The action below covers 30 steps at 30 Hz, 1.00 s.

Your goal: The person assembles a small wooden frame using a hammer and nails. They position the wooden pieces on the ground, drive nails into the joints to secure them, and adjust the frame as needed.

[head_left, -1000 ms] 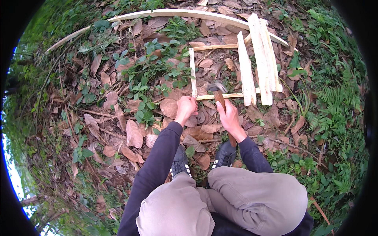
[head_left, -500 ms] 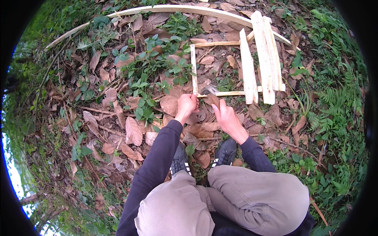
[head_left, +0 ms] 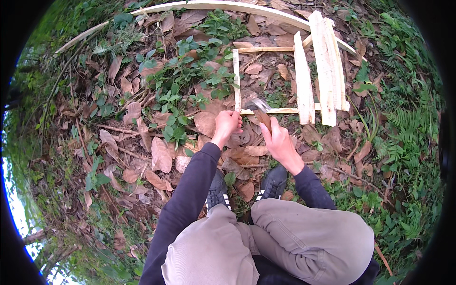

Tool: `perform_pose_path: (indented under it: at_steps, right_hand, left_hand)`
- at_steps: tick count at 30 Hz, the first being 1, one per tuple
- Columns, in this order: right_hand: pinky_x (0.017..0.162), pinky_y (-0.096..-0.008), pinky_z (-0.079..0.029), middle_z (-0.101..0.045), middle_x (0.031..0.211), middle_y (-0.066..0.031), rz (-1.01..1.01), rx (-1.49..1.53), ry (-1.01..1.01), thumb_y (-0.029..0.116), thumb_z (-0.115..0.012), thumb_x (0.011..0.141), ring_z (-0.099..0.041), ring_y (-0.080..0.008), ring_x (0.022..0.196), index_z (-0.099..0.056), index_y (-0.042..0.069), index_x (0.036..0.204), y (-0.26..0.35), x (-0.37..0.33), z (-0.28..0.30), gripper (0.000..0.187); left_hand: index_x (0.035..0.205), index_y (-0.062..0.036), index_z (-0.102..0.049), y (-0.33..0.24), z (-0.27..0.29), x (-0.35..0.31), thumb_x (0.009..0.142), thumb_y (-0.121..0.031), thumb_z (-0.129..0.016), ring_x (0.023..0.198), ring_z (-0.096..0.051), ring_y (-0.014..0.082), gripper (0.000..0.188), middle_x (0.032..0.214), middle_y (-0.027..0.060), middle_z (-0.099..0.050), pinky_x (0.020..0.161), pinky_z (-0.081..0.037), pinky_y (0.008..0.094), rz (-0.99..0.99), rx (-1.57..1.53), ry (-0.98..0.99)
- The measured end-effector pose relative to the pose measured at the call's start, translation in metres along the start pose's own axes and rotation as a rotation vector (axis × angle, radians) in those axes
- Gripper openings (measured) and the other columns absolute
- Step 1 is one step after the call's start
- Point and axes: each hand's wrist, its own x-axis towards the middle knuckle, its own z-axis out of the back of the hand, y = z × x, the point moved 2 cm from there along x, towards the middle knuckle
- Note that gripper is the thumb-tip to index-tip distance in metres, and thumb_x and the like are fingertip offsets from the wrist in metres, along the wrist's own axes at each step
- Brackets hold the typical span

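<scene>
A claw hammer [head_left: 263,119] with a metal head and brown wooden handle is gripped in my right hand [head_left: 281,146]. Its head hovers just right of the near left corner of a pale wooden frame [head_left: 237,83]. At that corner, the closed fingers of my left hand [head_left: 227,126] pinch something too small to make out, perhaps only the strip's end. Across the frame's right part lies a rough slat [head_left: 304,80]. Further right, several slats [head_left: 326,71] lie side by side over the frame.
A long, thin wooden strip [head_left: 199,5] stretches across the ground beyond the frame. Dry brown leaves [head_left: 161,156] and green plants [head_left: 175,102] cover the ground around me. My dark shoes [head_left: 273,183] are close behind my hands, and ferns [head_left: 403,118] grow at the right.
The hammer head has risen slightly and shifted right, away from the frame's corner. My left hand stays at the corner. The whole view has shifted a little.
</scene>
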Motion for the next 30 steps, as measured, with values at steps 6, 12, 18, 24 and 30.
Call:
perform_pose_path:
  at_steps: [6, 12, 18, 24, 30]
  right_hand:
    - [0.053, -0.0508, -0.047, -0.061, 0.068, -0.0281, 0.021, 0.001, -0.045, 0.022, -0.058, 0.105, -0.066, -0.0475, 0.067, -0.051, -0.007, 0.111, 0.001, -0.001, -0.002, 0.03]
    - [0.055, -0.054, -0.052, -0.064, 0.071, -0.03, 0.031, -0.125, 0.072, 0.021, -0.057, 0.105, -0.066, -0.0502, 0.069, -0.049, -0.005, 0.108, -0.011, 0.004, -0.01, 0.028]
    - [0.051, -0.0502, -0.048, -0.063, 0.069, -0.0275, 0.123, -0.031, -0.161, 0.021, -0.058, 0.106, -0.066, -0.0468, 0.063, -0.049, -0.006, 0.109, 0.008, -0.001, -0.002, 0.028]
    - [0.053, -0.0525, -0.051, -0.064, 0.071, -0.0299, 0.045, -0.091, 0.009, 0.02, -0.059, 0.104, -0.066, -0.0491, 0.068, -0.047, -0.005, 0.106, -0.011, 0.006, -0.01, 0.028]
    - [0.051, -0.0512, -0.049, -0.062, 0.068, -0.03, 0.01, -0.041, 0.01, 0.018, -0.06, 0.104, -0.066, -0.0496, 0.067, -0.049, -0.007, 0.109, -0.003, -0.002, -0.001, 0.028]
  left_hand:
    - [0.094, 0.0028, -0.069, 0.001, 0.003, 0.002, 0.105, -0.034, -0.059, 0.062, -0.062, 0.0099, 0.04, 0.079, 0.0033, -0.067, 0.055, -0.061, 0.03, -0.009, 0.0, 0.006]
    - [0.094, 0.0026, -0.069, 0.003, 0.003, 0.0, 0.105, -0.034, -0.059, 0.062, -0.062, 0.0102, 0.039, 0.079, 0.0034, -0.067, 0.056, -0.06, 0.0292, 0.009, -0.004, 0.01]
    - [0.093, 0.0018, -0.069, 0.005, 0.003, 0.007, 0.105, -0.035, -0.059, 0.063, -0.062, 0.01, 0.04, 0.078, 0.003, -0.066, 0.056, -0.06, 0.0288, 0.002, -0.018, 0.022]
    - [0.091, 0.0008, -0.068, 0.009, 0.005, 0.007, 0.106, -0.035, -0.059, 0.062, -0.061, 0.0095, 0.04, 0.077, 0.0025, -0.066, 0.055, -0.059, 0.0281, -0.007, -0.053, 0.036]
    - [0.092, 0.0025, -0.069, 0.009, 0.006, 0.006, 0.105, -0.032, -0.059, 0.062, -0.063, 0.0106, 0.039, 0.079, 0.0046, -0.068, 0.055, -0.061, 0.029, -0.006, -0.045, 0.027]
